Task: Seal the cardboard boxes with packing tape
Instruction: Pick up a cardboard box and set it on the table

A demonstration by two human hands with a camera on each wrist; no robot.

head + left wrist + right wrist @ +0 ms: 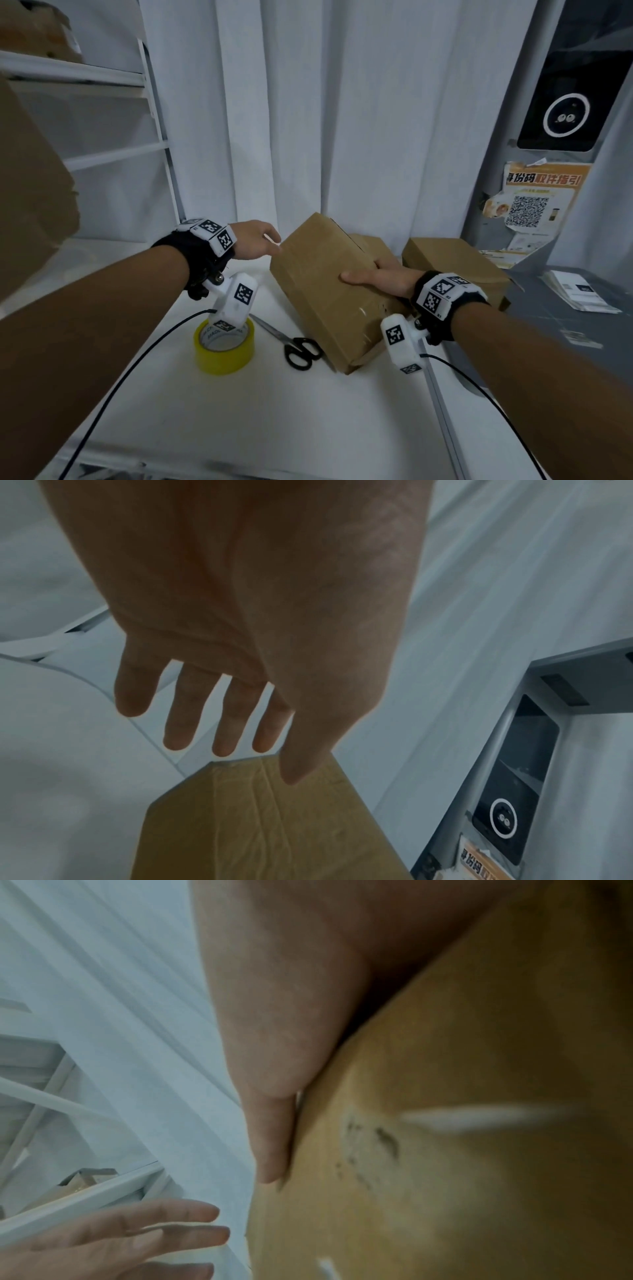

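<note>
Two bare forearms with marker-tagged wrist bands reach over a white counter backed by white curtains. The right hand has its grip clamped on the tilted cardboard box, thumb on top. The left hand hovers just beside the box's far left corner, grip wide, fingers spread. A yellow tape roll and black scissors lie near left of the box. More boxes sit behind. Far right, an orange poster bears a QR code and Chinese writing.
</note>
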